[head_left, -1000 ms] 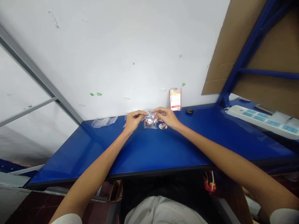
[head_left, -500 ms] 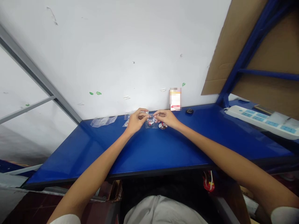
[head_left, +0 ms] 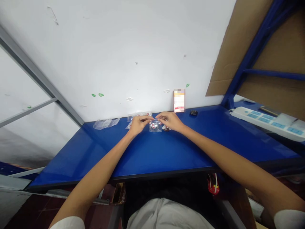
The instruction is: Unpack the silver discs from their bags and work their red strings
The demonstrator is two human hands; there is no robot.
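Toward the blue worktop's (head_left: 152, 156) back edge, left hand (head_left: 139, 125) and right hand (head_left: 172, 121) pinch the clear bag (head_left: 155, 127) at its top, equally near, its body extending toward the front edge.

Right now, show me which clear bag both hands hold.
The clear bag pinched by the left hand and right hand; the other bags lie farther left on the blue desk.

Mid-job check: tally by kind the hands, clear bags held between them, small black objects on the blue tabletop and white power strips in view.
Hands: 2 (left hand, right hand)
Clear bag held between them: 1
Small black object: 1
White power strip: 1
Total: 5
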